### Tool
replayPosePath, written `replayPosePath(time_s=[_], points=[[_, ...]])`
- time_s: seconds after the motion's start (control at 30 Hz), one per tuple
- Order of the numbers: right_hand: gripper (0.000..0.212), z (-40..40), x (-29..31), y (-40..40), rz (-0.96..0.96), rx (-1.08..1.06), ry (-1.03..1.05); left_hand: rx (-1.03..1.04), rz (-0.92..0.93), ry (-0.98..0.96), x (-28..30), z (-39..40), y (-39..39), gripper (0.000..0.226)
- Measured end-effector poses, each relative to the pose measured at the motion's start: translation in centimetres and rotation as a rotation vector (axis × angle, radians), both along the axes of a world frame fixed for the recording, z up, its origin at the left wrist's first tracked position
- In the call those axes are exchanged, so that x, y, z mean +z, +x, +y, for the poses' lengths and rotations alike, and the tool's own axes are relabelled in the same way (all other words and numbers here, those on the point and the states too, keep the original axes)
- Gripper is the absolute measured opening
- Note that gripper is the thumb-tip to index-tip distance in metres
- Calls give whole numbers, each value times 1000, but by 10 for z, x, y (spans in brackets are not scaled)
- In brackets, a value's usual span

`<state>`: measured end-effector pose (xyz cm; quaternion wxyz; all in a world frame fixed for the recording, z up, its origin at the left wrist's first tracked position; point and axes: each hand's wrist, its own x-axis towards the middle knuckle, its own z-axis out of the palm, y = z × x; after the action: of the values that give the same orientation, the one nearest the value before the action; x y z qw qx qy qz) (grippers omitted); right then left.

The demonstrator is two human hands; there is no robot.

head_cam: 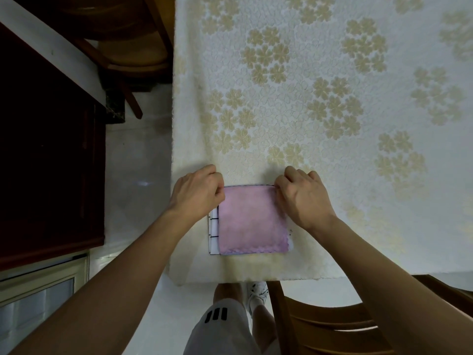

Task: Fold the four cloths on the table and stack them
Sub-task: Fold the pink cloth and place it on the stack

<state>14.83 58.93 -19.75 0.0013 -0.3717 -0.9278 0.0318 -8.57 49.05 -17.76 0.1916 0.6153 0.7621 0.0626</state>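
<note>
from the head view we see a folded pink cloth (252,221) lying near the front left corner of the bench (332,124), on top of a white cloth with dark lines (213,231) that peeks out along its left edge. our left hand (195,193) pinches the pink cloth's far left corner, fingers curled shut on it. our right hand (305,198) pinches the far right corner likewise. a wooden chair (332,326) stands just before the bench

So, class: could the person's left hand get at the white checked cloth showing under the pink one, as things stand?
Probably yes. The left hand pinches the pink cloth's far left corner, and the white checked cloth's exposed strip lies uncovered just below it, with nothing between.
</note>
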Motion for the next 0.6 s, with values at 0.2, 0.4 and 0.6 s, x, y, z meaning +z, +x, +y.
replayPosePath(time_s=[0.2, 0.4, 0.6], points=[[7, -1, -8, 0, -2, -65, -26, 81, -16, 64, -4, -5, -2, 9], [4, -9, 3, 15, 161, -155, -29, 294, -44, 68, 14, -38, 0, 9], [17, -27, 15, 4, 194, 85, -39, 358, -19, -45, 20, -76, 23, 13]])
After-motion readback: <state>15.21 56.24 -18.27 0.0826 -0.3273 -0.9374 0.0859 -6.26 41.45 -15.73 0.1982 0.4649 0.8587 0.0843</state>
